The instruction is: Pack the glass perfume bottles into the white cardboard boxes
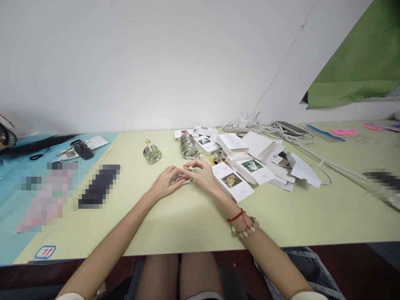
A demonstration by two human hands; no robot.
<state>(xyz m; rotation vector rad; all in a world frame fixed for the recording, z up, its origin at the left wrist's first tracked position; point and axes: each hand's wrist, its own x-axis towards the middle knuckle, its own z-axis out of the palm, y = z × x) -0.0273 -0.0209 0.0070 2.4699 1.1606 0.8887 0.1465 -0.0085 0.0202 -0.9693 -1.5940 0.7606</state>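
Observation:
A small clear glass perfume bottle [183,179] stands on the table between my hands, partly hidden by fingers. My left hand [165,182] curls round its left side and holds it. The fingers of my right hand [202,176] pinch at the bottle's top, where a bit of gold colour shows; the exact part is hidden. Beyond my left hand stands another perfume bottle [152,154] with a gold top and a tag at its neck. Several more glass bottles [188,146] form a row behind my hands, with gold caps [218,157] lying to their right.
White flower-printed boxes [233,146] and opened cartons [275,160] pile up on the right. Behind them run white cables [300,143] and a power strip [242,126]. A blurred dark item [99,186] and a blue mat [12,187] lie left; a wall rises behind.

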